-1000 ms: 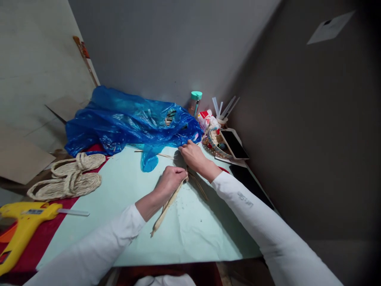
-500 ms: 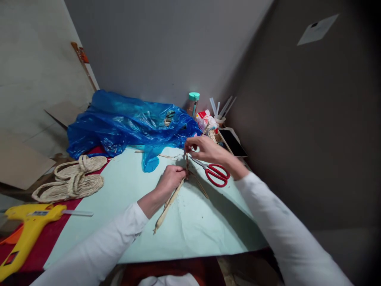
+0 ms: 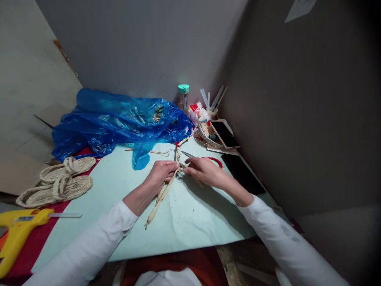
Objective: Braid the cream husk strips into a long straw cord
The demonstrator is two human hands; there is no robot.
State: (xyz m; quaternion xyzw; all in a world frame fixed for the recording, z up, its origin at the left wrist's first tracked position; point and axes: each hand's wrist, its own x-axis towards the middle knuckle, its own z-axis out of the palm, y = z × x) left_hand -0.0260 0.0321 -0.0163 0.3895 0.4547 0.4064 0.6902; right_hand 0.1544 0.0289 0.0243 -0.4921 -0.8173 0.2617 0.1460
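A straw braid (image 3: 177, 154) with a red tie at its far end runs toward me over the pale green sheet. My left hand (image 3: 162, 174) pinches it where the loose strands part; long straw strands (image 3: 159, 202) trail below that hand. Close on the right, my right hand (image 3: 205, 171) has its thumb and fingers closed on a straw strand at the braid. Behind and partly under the right hand lie scissors (image 3: 216, 160), mostly hidden, with a blade tip and a red handle showing.
A blue plastic bag (image 3: 119, 119) covers the back. Woven straw slippers (image 3: 71, 186) and a yellow glue gun (image 3: 20, 222) sit at left. At back right are a lidded jar (image 3: 183, 97), a small basket (image 3: 205, 133), a tablet (image 3: 225, 134) and a dark flat panel (image 3: 242, 172).
My right hand has come down from the braid's upper part to beside my left hand, now covering much of the scissors. The view has shifted, showing more of the right side.
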